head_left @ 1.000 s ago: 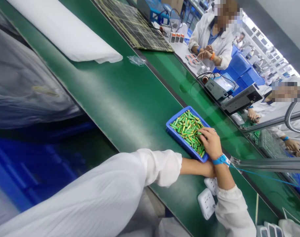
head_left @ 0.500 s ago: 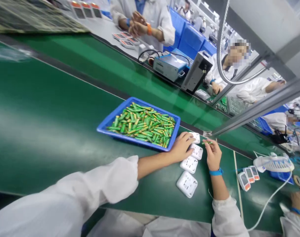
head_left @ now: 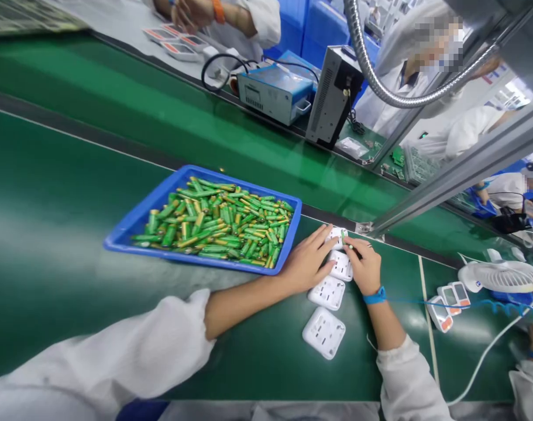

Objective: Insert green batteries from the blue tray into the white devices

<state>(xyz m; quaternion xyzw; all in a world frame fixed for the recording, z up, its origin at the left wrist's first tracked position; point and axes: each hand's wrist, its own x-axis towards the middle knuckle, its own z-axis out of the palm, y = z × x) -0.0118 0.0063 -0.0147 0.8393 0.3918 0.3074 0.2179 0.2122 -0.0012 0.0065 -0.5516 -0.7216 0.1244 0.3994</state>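
Several white square plastic casings with slots lie in a slanting row on the green bench. My left hand (head_left: 307, 261) rests with its fingers spread over the farthest casing (head_left: 335, 235) and the second casing (head_left: 341, 266). At the farthest casing, my right hand (head_left: 365, 266), wearing a blue wrist strap, pinches a small green battery (head_left: 344, 237); the fingers partly hide it. Nearer my body are the third casing (head_left: 326, 293) and the nearest casing (head_left: 324, 333). Left of my hands sits a blue tray (head_left: 137, 225) heaped with green-and-yellow batteries (head_left: 222, 219).
A metal post (head_left: 450, 172) rises beyond my right hand. To the right are several white-and-orange devices (head_left: 440, 314), a white fan (head_left: 503, 276) and a co-worker's sleeve (head_left: 527, 380). Across the bench, a blue instrument (head_left: 275, 88) stands near other people.
My right hand has brought the battery leftward onto the farthest casing. My left hand stays on the casings. The camera has shifted closer to the bench.
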